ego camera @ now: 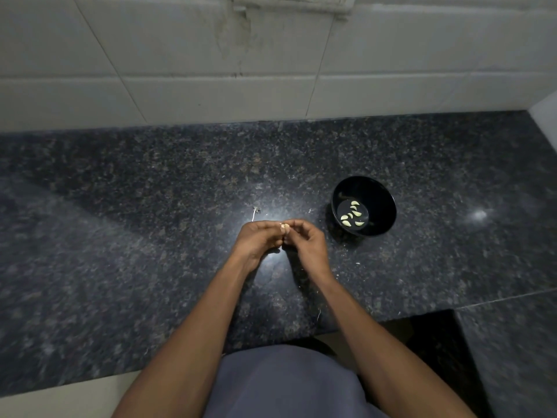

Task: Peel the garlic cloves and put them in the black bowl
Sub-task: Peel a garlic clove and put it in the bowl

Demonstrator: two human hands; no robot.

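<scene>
Left hand (259, 238): pinching a garlic clove (285, 228).
Right hand (307, 241): pinching the same clove.
Black bowl (380, 197): sitting right on tabletop (150, 206), holding peeled cloves (351, 214).

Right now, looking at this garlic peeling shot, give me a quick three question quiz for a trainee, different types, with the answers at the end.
1. True or false: the black bowl already holds peeled cloves.
2. Multiple choice: the garlic clove being worked on is A) lying in the bowl, B) held between the left hand and right hand, C) resting on the wall tiles.
3. Fill in: the bowl stands on the dark granite ____, to the person's right of the hands.

Key: 1 true; 2 B; 3 counter.
</scene>
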